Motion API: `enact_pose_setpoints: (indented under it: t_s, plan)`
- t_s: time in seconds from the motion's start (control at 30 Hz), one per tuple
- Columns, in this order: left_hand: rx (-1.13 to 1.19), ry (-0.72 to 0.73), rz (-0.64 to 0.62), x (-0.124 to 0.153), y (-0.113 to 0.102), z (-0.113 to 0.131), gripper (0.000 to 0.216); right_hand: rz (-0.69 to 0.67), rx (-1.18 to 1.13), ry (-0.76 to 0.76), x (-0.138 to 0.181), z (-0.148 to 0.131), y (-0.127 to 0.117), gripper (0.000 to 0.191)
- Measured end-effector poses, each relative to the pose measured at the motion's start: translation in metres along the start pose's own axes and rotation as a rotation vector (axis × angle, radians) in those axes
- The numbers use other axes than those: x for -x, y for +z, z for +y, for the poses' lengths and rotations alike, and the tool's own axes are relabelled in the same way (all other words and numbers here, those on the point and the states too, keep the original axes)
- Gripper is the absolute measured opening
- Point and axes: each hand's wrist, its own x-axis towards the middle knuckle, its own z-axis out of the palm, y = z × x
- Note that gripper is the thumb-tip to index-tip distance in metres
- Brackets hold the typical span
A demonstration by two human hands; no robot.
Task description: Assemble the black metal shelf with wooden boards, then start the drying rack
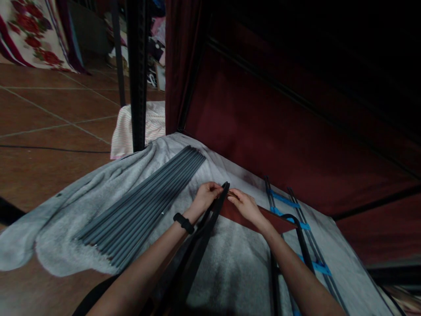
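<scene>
My left hand [206,195], with a black band on its wrist, is closed in a pinch beside the top of a folded black strip [214,215]. Its fingertips touch the strip, though what lies between them is too small to make out. On the other side of the strip, my right hand [246,205] pinches the narrow corner of a reddish-brown sheet [276,220]. The sheet stretches from there to the right, under my right forearm. The strip runs down between my arms toward my body.
A row of grey rods [148,204] lies left on a grey blanket [237,254]. Thin dark rods bound with blue tape [304,226] lie right. A black metal post [137,74] stands at the far left corner, and a dark red curtain [263,118] hangs behind.
</scene>
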Motion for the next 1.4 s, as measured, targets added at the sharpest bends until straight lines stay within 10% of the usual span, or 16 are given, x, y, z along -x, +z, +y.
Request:
enact_pose_setpoints:
  t_s: [0.83,1.03,1.23,1.4]
  plan:
    - [-0.045,-0.127,-0.037,0.008,0.006,0.007,0.035,0.003,-0.004,-0.020,-0.001,-0.002,0.003,0.031]
    - [-0.006,-0.183,-0.067,0.012,0.008,0.016,0.024,0.068,-0.158,-0.111,0.023,0.023,-0.046,0.055]
    - [0.090,-0.267,-0.050,0.016,0.019,0.021,0.012,0.595,-0.225,0.541,0.128,0.136,-0.124,0.048]
    - [-0.040,-0.250,0.008,0.009,0.020,0.016,0.018,0.622,-0.588,0.841,0.190,0.167,-0.111,0.034]
